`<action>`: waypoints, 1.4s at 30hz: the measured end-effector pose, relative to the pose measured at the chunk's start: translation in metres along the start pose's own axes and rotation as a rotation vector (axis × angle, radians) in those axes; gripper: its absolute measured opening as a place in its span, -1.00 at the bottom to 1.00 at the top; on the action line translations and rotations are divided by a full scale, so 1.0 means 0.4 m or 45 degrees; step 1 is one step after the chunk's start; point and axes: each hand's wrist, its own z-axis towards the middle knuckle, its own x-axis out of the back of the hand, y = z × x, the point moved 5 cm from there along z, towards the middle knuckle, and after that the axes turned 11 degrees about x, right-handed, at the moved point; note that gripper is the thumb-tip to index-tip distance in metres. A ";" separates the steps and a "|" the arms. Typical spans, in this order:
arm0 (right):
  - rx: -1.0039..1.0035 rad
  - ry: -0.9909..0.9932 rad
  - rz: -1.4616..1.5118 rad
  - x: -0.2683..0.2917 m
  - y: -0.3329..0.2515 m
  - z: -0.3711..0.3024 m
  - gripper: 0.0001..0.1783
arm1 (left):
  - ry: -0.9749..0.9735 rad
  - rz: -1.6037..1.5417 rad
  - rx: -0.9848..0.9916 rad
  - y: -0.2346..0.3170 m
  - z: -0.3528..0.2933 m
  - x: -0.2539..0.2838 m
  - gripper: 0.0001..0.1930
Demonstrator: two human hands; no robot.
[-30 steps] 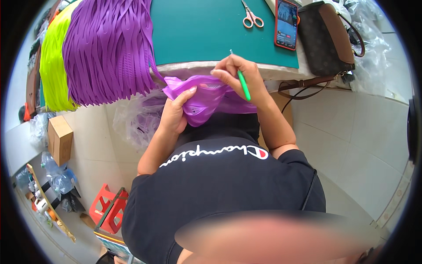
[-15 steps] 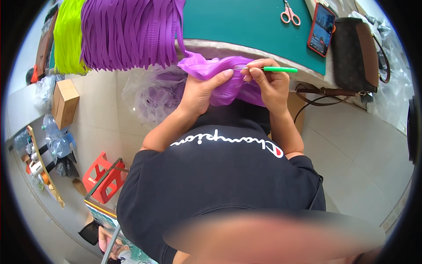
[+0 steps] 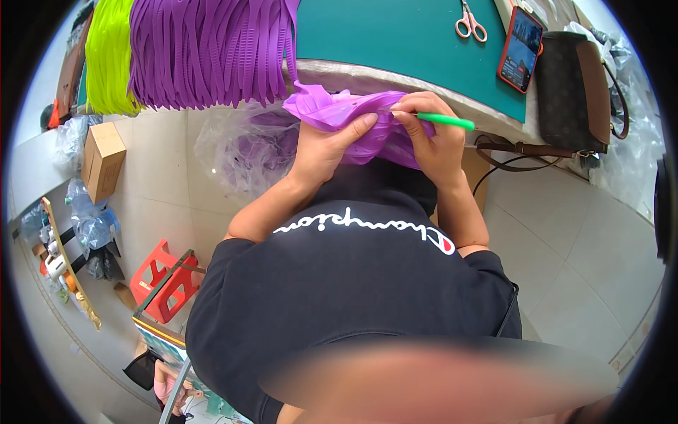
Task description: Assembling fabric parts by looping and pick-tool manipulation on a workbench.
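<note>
Just below the table's front edge, my left hand grips a glossy, folded purple rubbery sheet, thumb pressed on top. My right hand pinches a slim tool with a green handle against the right part of the sheet. The handle points to the right; the tool's tip is hidden by my fingers and the purple material. On the table to the left hangs a thick bundle of purple rubbery strips over the edge, beside a bundle of lime-green strips.
Pink-handled scissors, a phone in a red case and a brown bag lie on the green-topped table. Under it sits a clear plastic bag with purple pieces. A red stool and cardboard box stand left.
The green handle has tilted, its outer end now lower and nearer me. The thin metal tip seen earlier is now hidden. Both hands stay in nearly the same place.
</note>
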 end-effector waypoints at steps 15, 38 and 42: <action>-0.239 0.112 0.024 -0.013 0.012 -0.038 -0.86 | -0.018 -0.164 0.164 -0.003 -0.005 -0.030 -0.78; 0.682 2.281 -1.125 1.032 -0.143 -0.584 -0.74 | 0.155 -0.224 0.333 -0.081 0.029 0.102 -0.79; 0.608 2.395 -1.195 1.269 -0.090 -0.787 -0.73 | 0.190 -0.237 0.312 -0.087 0.047 0.129 -0.79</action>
